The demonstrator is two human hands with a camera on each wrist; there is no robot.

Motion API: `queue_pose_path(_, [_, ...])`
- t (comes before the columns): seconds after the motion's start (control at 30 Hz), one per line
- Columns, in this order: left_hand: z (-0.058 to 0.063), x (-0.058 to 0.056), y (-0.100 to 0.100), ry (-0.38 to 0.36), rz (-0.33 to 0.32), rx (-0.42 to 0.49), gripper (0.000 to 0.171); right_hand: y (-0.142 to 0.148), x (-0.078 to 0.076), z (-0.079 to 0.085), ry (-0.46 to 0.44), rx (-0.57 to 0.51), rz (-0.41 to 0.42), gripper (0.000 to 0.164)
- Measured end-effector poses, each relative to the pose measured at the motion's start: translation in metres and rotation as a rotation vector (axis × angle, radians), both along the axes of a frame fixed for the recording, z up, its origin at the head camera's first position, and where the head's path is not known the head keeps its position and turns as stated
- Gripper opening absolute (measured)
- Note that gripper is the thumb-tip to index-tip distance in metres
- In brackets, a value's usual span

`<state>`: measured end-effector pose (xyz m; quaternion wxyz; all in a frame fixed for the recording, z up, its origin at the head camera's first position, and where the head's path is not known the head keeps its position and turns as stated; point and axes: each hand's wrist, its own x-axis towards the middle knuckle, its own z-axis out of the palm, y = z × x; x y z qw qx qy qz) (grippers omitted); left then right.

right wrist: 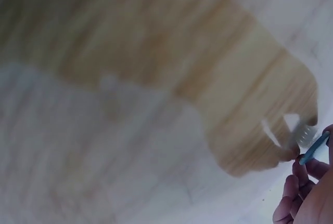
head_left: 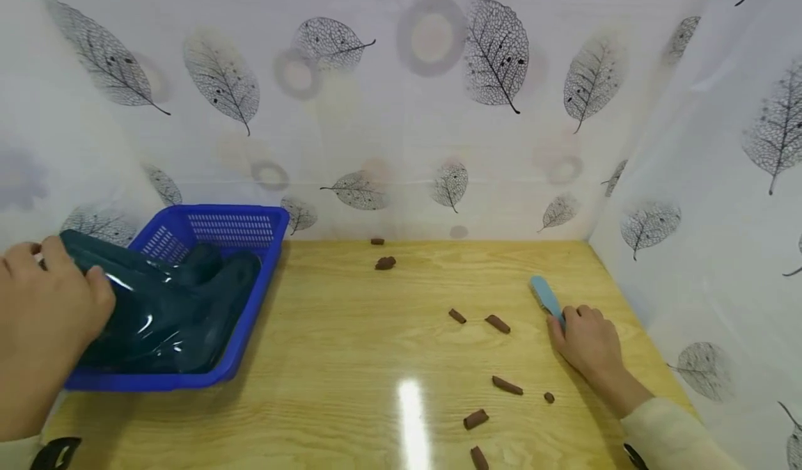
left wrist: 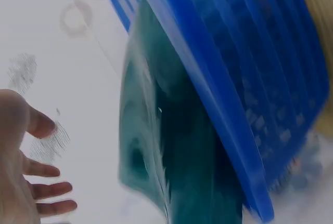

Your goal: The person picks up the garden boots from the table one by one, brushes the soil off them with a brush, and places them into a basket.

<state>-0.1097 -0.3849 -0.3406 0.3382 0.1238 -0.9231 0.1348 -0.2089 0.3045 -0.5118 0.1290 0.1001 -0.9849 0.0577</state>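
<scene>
My right hand [head_left: 589,341] grips a light blue brush [head_left: 546,294] low over the right side of the table. In the right wrist view, the brush's blue edge [right wrist: 315,148] shows beside the fingers. At the left, my left hand [head_left: 56,303] is beside a dark green, glossy, rubbery thing [head_left: 182,310] in a blue plastic basket [head_left: 241,348]. The left wrist view shows its fingers [left wrist: 54,187] spread and apart from the green thing. Several small brown pieces, some rolled like this one [head_left: 498,324], lie scattered between the hands.
The wooden table [head_left: 338,358] meets a pale leaf-print sheet [head_left: 388,122] at the back and right. A brown lump [head_left: 385,263] and a smaller brown piece [head_left: 377,241] lie near the back edge. The basket stands at the table's left.
</scene>
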Motion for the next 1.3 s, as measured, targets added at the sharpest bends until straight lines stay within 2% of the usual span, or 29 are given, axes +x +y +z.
queue_pose_path(0.03, [-0.001,-0.002,0.006,0.06,-0.029,0.078,0.054,0.001,-0.001,0.0,-0.001,-0.004,-0.004,0.036])
queue_pose_path(0.1, [-0.002,-0.007,0.019,0.053,-0.095,0.111,0.057,0.002,-0.003,0.001,-0.003,-0.01,-0.016,0.037])
queue_pose_path(0.13, [-0.001,-0.009,0.027,0.017,-0.114,0.144,0.057,0.002,-0.004,0.001,-0.001,-0.011,-0.021,0.038])
queue_pose_path(0.27, [-0.006,-0.024,0.06,0.008,-0.336,0.245,0.055,0.003,-0.01,0.001,0.01,-0.008,-0.045,0.045])
queue_pose_path(0.33, [-0.012,-0.03,0.078,-0.017,-0.414,0.309,0.055,0.004,-0.011,0.001,0.019,-0.008,-0.051,0.048])
queue_pose_path(0.4, [-0.02,-0.036,0.095,-0.015,-0.489,0.33,0.056,0.003,-0.012,0.0,0.021,-0.02,-0.051,0.05])
queue_pose_path(0.63, [-0.042,-0.04,0.153,-0.078,-0.637,0.357,0.056,-0.004,-0.014,0.001,0.019,-0.079,-0.032,0.053])
queue_pose_path(0.77, [-0.058,-0.042,0.179,-0.119,-0.712,0.344,0.059,-0.01,-0.014,0.002,-0.003,-0.086,-0.034,0.054])
queue_pose_path(0.83, [-0.068,-0.044,0.189,-0.145,-0.734,0.352,0.06,-0.012,-0.014,0.002,-0.019,-0.08,-0.03,0.056])
queue_pose_path(0.93, [-0.083,-0.05,0.2,-0.224,-0.722,0.376,0.063,-0.015,-0.013,0.003,-0.02,-0.075,-0.014,0.059])
queue_pose_path(1.13, [-0.111,-0.064,0.207,-0.463,-0.618,0.379,0.072,-0.02,-0.014,0.005,-0.045,-0.052,0.029,0.07])
queue_pose_path(1.3, [-0.138,-0.068,0.2,-0.524,-0.536,0.35,0.076,-0.03,-0.015,0.0,-0.101,-0.041,0.049,0.076])
